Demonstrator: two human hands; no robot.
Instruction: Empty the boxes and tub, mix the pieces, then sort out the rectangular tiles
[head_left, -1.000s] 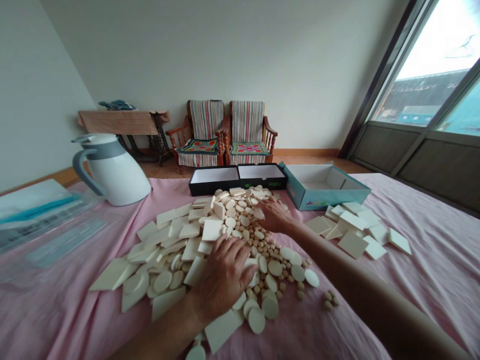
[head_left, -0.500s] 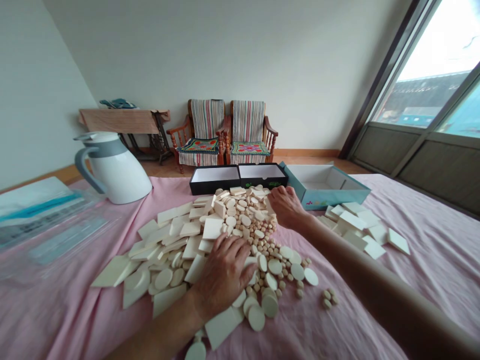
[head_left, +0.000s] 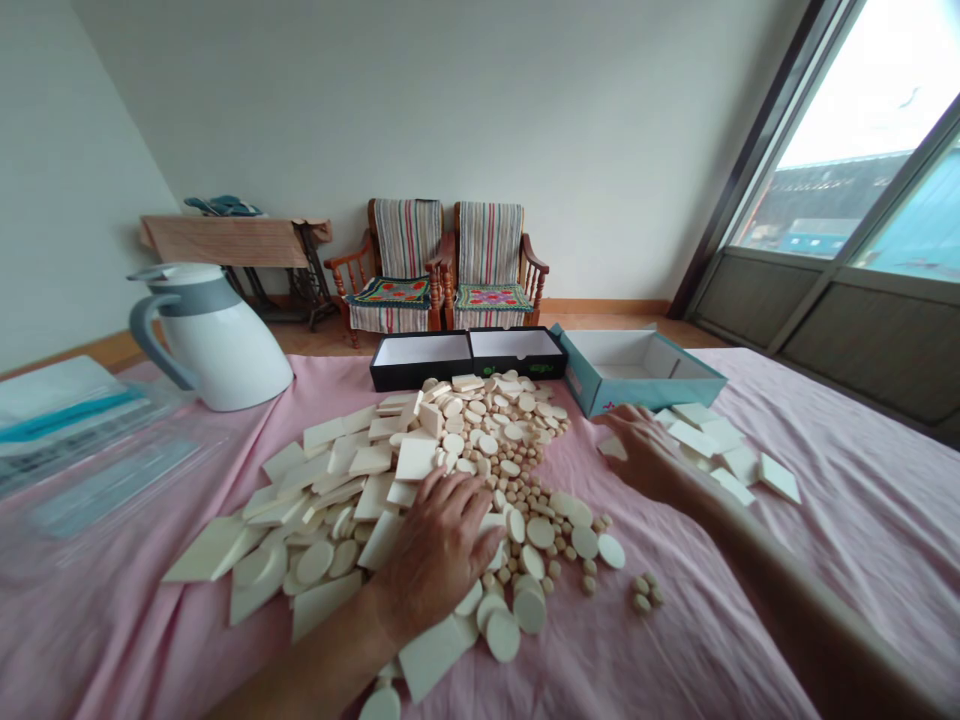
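A large heap of pale wooden pieces lies in front of me: square tiles (head_left: 416, 459), round discs (head_left: 502, 635) and small wooden balls (head_left: 525, 490). My left hand (head_left: 442, 540) rests palm down on the middle of the heap, its fingers spread and holding nothing I can see. To the right, my right hand (head_left: 645, 450) is closed on a pale wooden tile (head_left: 613, 447), partly hidden by the fingers. This hand is just left of a smaller pile of square tiles (head_left: 739, 463), in front of the light blue box.
Behind the heap stand a black box (head_left: 420, 375) with two white-lined compartments and an open light blue box (head_left: 645, 393). A white jug (head_left: 225, 350) stands at left, beside clear plastic packaging (head_left: 112, 480). Several balls (head_left: 646, 592) lie apart on the pink cloth (head_left: 712, 640).
My right hand has moved right, from the far edge of the heap to the smaller tile pile, carrying a tile. The left hand stays on the heap. The view has shifted slightly.
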